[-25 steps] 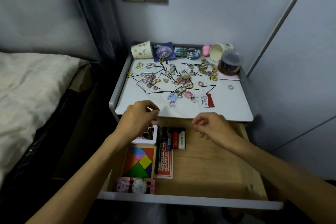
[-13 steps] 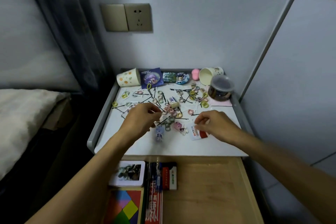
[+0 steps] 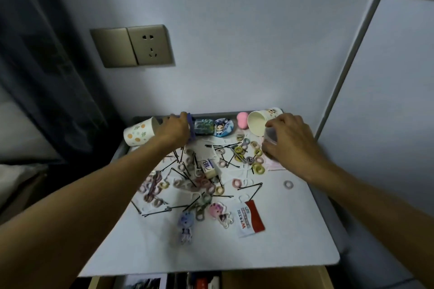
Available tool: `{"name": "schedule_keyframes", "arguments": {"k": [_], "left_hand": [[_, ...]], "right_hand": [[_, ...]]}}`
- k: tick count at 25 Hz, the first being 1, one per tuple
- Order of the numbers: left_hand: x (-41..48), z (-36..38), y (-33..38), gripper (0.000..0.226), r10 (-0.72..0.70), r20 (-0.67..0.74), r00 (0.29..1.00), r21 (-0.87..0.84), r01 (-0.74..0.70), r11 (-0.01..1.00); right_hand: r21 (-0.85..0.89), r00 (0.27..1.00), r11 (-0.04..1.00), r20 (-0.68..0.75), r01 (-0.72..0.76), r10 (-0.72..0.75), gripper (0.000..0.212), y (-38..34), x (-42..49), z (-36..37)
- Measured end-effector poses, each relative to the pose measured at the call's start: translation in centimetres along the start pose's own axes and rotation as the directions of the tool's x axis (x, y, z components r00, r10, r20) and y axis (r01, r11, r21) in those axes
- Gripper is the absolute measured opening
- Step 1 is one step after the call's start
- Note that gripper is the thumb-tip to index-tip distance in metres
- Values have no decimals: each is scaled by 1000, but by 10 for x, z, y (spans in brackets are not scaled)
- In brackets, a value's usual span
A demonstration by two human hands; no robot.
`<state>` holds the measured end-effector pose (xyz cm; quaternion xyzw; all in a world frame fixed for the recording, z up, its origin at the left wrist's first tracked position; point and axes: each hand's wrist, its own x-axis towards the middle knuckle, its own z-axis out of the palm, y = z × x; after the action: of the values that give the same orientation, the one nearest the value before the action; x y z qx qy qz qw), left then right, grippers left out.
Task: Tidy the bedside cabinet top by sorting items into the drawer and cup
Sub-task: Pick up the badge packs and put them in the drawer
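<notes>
The white cabinet top [image 3: 281,230] is strewn with small hair ties and black bobby pins [image 3: 199,178]. A dotted paper cup [image 3: 138,135] lies on its side at the back left. Just right of it, my left hand [image 3: 172,131] grips a blue square card [image 3: 191,124] that stands tilted on its edge. A second paper cup [image 3: 258,122] lies on its side at the back right. My right hand [image 3: 291,143] curls over a clear lidded jar [image 3: 270,135] and hides most of it. The open drawer [image 3: 270,281] shows at the bottom edge.
Two round-cornered badges [image 3: 212,126] and a pink sponge [image 3: 242,119] sit along the back rim. Two acrylic charms [image 3: 186,223], a red-and-white card [image 3: 250,218] and an eraser [image 3: 209,168] lie among the pile. A white door panel stands to the right, a dark curtain to the left.
Both hands moved from the middle of the top to the back edge. The left took hold of the blue card, the right closed over the jar. The view tilted up.
</notes>
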<state>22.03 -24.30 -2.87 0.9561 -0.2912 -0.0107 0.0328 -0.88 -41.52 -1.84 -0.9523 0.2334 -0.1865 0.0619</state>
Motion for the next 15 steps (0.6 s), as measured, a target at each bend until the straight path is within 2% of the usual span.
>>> {"name": "schedule_keyframes", "arguments": {"k": [4, 7, 10, 15], "left_hand": [[34, -10, -15, 66, 103, 201, 974, 142, -133, 981], [47, -9, -24, 80, 127, 230, 965, 157, -166, 974], [55, -1, -29, 89, 165, 192, 967, 145, -194, 970], [70, 2, -40, 105, 189, 123, 974, 218, -212, 953]], "right_hand": [[-91, 985, 982, -27, 169, -172, 40, -8, 13, 14], [30, 963, 966, 77, 258, -259, 34, -33, 35, 29], [59, 946, 974, 231, 218, -225, 35, -55, 66, 50], [20, 933, 991, 334, 133, -132, 36, -65, 109, 84]]}}
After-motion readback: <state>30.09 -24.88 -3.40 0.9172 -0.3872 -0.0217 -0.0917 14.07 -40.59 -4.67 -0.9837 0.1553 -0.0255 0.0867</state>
